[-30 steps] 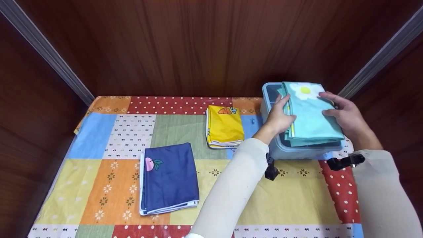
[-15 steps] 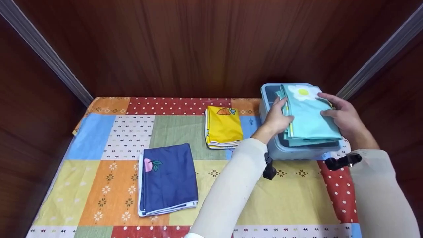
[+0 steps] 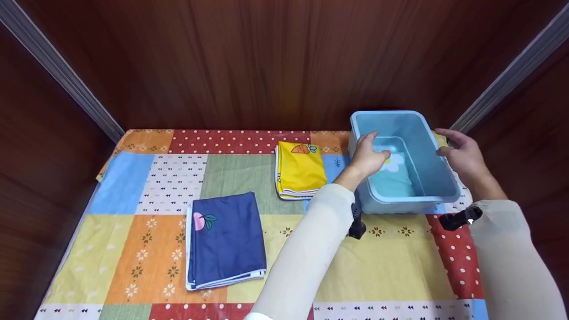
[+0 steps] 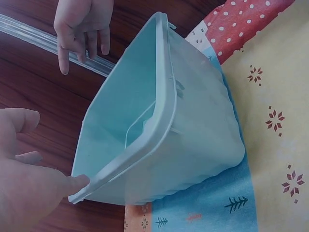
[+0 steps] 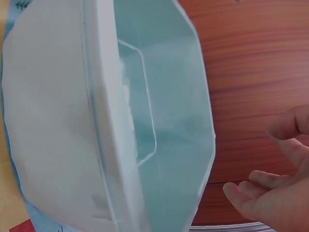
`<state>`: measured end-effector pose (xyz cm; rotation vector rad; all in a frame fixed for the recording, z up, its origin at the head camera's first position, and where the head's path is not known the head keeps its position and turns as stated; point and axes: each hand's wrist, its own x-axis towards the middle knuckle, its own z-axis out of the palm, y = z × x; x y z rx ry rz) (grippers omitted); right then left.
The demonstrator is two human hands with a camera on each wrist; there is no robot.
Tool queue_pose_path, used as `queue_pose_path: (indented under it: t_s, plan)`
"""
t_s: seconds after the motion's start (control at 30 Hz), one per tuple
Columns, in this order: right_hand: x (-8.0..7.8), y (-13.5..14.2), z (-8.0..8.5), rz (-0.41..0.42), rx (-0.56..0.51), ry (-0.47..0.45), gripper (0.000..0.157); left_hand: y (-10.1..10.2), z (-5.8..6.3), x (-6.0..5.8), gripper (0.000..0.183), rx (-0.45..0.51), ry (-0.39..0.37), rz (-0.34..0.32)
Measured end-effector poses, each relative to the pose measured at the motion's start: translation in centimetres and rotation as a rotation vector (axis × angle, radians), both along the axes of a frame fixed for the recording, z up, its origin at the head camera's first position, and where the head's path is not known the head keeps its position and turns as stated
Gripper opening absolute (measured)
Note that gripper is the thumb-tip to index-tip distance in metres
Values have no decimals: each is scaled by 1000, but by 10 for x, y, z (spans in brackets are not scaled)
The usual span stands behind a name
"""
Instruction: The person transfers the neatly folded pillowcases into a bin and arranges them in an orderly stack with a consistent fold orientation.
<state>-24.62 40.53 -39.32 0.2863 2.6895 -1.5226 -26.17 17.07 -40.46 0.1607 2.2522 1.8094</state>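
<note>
The folded teal cloth (image 3: 393, 178) with a white flower print lies at the bottom of the light blue plastic bin (image 3: 438, 191). Over the bin's left side hovers my left hand (image 3: 366, 158), fingers loosely spread and holding nothing. My right hand (image 3: 464, 158) is just past the bin's right rim, its fingers apart around empty air. In the left wrist view both hands, the left hand (image 4: 29, 179) and the right hand (image 4: 82, 29), show above the bin's opening. The right wrist view shows the right hand (image 5: 275, 183) clear of the bin wall (image 5: 53, 116).
A folded yellow cloth (image 3: 304, 173) with a carrot print lies left of the bin. Nearer the front is a folded navy cloth (image 3: 231, 240) with a pink fruit print. A patchwork tablecloth (image 3: 378, 266) covers the table; wooden panels (image 3: 266, 66) rise behind and at the sides.
The teal cloth has left both hands and dropped from the bin's rim to its bottom. The hands have stayed near the rim, the left shifting slightly left.
</note>
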Motion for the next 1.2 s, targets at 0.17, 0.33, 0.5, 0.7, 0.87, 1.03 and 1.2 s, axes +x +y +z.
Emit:
queue_pose_path:
  t_s: [0.17,0.33,0.5,0.7,0.87,1.03,1.2]
  plan:
    - [0,-1,-2,3,11,9,55,-1,-1,0,61,-10,-1,-9]
    - [0,-3,-1,3,28,8,55,-2,1,0,61,-42,28,-28]
    - [1,-8,2,30,98,12,56,-5,3,-1,62,-76,37,-41]
    - [3,-15,6,95,226,14,58,-13,4,-3,60,-172,75,-36]
    - [5,-20,7,159,327,17,64,-19,5,-2,62,-405,139,-73]
    - [5,-25,4,218,402,47,70,-24,4,-2,66,-627,219,-116]
    - [7,-31,0,236,475,71,75,-32,2,-5,72,-780,273,-164]
